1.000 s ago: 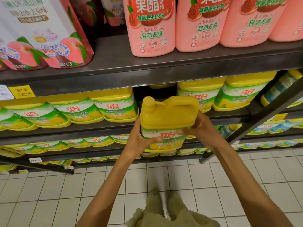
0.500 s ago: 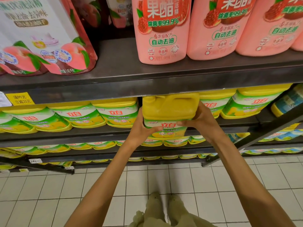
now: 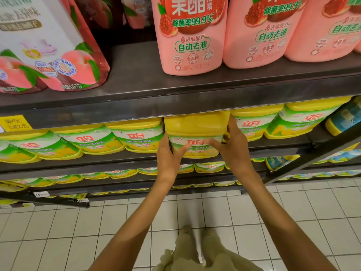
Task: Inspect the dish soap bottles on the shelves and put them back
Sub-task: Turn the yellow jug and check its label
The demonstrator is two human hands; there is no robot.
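Both hands clasped the yellow dish soap bottle [image 3: 196, 133], left hand [image 3: 169, 155] at nine o'clock, right hand [image 3: 232, 147] at three. The bottle stood upright, its long axis vertical, in the row's gap on the shelf [image 3: 273, 146], at twelve o'clock from both grips.

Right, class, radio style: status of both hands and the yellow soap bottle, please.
Left hand and right hand grip the yellow bottle by its sides. Bottle in the gap between the yellow bottles on the shelf. Upper shelf edge close above its top.

Single head-worn view, facing forward and down, close to shelves [image 3: 175, 90] (floor [image 3: 58, 231] below)
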